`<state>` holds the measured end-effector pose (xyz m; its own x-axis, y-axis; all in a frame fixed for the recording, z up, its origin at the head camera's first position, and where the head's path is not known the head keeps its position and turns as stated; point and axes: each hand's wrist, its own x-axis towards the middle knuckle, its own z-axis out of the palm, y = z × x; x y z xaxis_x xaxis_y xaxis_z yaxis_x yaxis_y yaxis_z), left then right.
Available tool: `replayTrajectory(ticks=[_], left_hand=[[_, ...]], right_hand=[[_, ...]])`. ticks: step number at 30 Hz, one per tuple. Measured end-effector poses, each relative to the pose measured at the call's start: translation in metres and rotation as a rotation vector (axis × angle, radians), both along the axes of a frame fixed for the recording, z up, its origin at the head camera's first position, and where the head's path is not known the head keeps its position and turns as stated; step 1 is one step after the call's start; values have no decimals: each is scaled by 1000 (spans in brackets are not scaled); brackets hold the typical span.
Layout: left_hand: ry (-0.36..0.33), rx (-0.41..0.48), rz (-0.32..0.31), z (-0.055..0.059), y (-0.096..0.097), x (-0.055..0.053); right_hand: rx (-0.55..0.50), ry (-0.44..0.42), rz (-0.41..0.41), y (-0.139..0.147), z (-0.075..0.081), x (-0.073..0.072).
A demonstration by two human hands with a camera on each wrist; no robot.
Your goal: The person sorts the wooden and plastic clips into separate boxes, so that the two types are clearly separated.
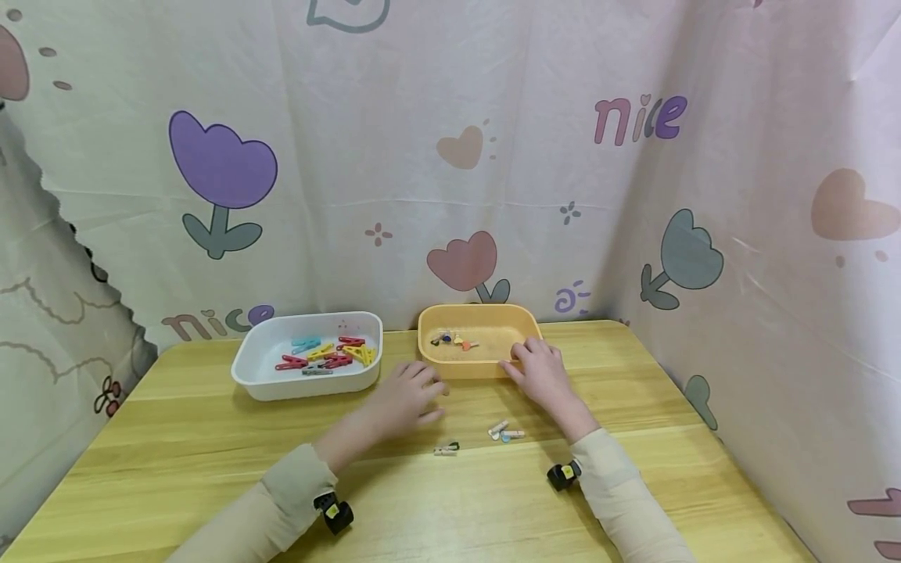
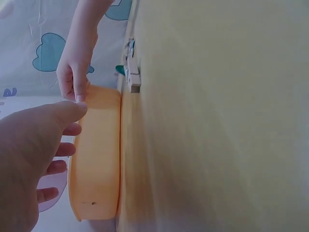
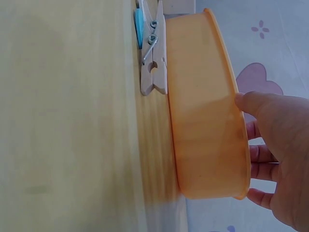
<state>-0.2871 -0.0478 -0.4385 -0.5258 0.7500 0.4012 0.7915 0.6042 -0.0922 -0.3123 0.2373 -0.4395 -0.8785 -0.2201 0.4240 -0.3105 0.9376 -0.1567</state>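
Note:
My right hand (image 1: pixel 543 377) is at the front right corner of a yellow-orange plastic bin (image 1: pixel 457 371). In the right wrist view its thumb lies on the bin's rim, with the fingers over the far side, holding the edge. Several small clothespins with coloured decorations (image 1: pixel 466 345) lie inside the bin. Left of it, my left hand (image 1: pixel 403 400) hovers over the table, fingers loosely bent and holding nothing. On the tabletop between my arms are a wooden clothespin with a green decoration (image 1: pixel 446 450) and two more wooden clothespins (image 1: pixel 514 435) with pale and blue decorations.
A white bin (image 1: pixel 303 389) with several red, yellow, blue and grey clips stands at the back left, close to my left hand. Behind the wooden table (image 1: pixel 394 516) hangs a printed curtain (image 1: pixel 352 156), which also runs along the right side.

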Motion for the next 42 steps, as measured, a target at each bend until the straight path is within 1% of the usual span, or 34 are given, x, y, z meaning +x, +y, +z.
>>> replayTrajectory(ticks=[2,4,11,16,21,27,33,38,42], left_hand=[[-29,-24,-16,-2,-1,3],[-43,-45,-33,-4,-2,6],[-35,-56,-117,-9,-6,17],[-40,-90,-136,-11,-8,24],[-35,-100,-162,-12,-9,30],[-28,-115,-172,-15,-9,33],[-54,-133,-183,-15,-8,35],[-78,-151,-166,-14,-7,36],[-70,-159,-158,-15,-6,35]], right_hand=[[-4,2,1,0,0,0],[-7,1,4,0,0,0],[-8,-15,2,0,1,0],[-3,-27,-2,0,2,0],[-6,-33,0,0,3,2],[-5,-33,-4,-1,3,3],[1,-42,-8,-1,3,3],[-2,-30,-5,-1,2,2],[-6,-15,-2,0,2,2]])
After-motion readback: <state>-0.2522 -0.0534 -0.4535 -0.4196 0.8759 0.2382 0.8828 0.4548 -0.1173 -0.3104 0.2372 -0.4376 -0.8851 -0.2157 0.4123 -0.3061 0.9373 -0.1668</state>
